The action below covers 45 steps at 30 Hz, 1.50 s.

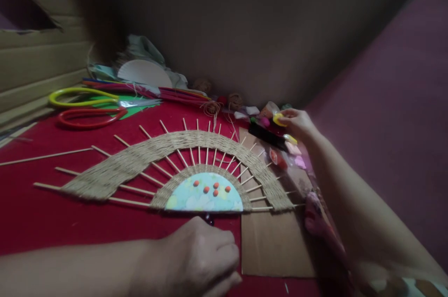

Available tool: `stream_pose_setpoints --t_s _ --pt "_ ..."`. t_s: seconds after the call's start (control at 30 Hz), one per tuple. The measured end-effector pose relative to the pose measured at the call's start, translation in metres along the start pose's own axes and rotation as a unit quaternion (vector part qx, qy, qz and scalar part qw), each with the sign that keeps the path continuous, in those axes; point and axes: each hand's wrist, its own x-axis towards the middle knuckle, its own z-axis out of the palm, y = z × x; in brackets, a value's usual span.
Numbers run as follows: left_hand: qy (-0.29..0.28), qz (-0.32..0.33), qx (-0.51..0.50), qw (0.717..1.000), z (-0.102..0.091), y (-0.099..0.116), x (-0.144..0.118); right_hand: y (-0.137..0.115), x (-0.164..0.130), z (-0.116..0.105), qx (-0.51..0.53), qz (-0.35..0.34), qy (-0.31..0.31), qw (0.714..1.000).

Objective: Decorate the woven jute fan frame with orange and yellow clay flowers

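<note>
A woven half-round fan (133,164) of twine and thin sticks lies flat. At its centre is a pale blue half-disc (185,199) carrying several small orange-red lumps (206,189). My left hand (205,255) rests just below the half-disc with its fingers curled in; whatever they hold, if anything, is hidden. A small dark shiny piece (209,220) shows beside its knuckles. Stretched out to the far right, my right hand (299,122) pinches a small round yellow piece (279,120), too blurred to name its kind, above a cluster of small coloured items.
Large scissors (87,108) with yellow and red handles lie at left. Coloured strips (182,94), a white pleated paper fan (145,72) and twine balls (235,101) line the back. Cardboard (276,245) lies under the fan's right side on the red surface (42,222). A purple wall (392,92) rises at right.
</note>
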Motion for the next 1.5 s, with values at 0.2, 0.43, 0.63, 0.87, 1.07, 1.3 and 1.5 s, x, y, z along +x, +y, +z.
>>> stream_pose_setpoints --t_s 0.2,0.43,0.63,0.87,1.07,1.3,1.5 --pt "0.025 0.011 -0.006 1.0 0.004 -0.003 0.0 -0.061 -0.092 0.005 0.185 -0.089 -0.027 0.978" --pt "0.073 0.052 0.034 0.995 0.003 -0.002 0.002 -0.049 -0.188 0.027 0.218 -0.142 -0.029 0.965" --pt "0.072 0.095 0.04 0.992 0.002 0.0 0.002 -0.021 -0.227 0.031 0.139 -0.164 0.009 0.977" --pt "0.092 -0.042 -0.13 0.986 -0.005 0.001 0.007 -0.022 -0.25 0.037 0.13 -0.166 -0.01 0.978" --pt "0.135 -0.154 -0.183 0.961 -0.011 -0.004 0.011 -0.023 -0.266 0.038 0.027 -0.247 0.018 0.968" --pt "0.047 0.036 -0.064 0.996 -0.006 0.003 0.004 0.009 -0.274 0.035 -0.099 -0.249 -0.013 0.963" --pt "0.136 -0.058 -0.109 0.983 -0.032 0.005 0.008 0.003 -0.272 0.023 -0.145 -0.266 -0.076 0.95"
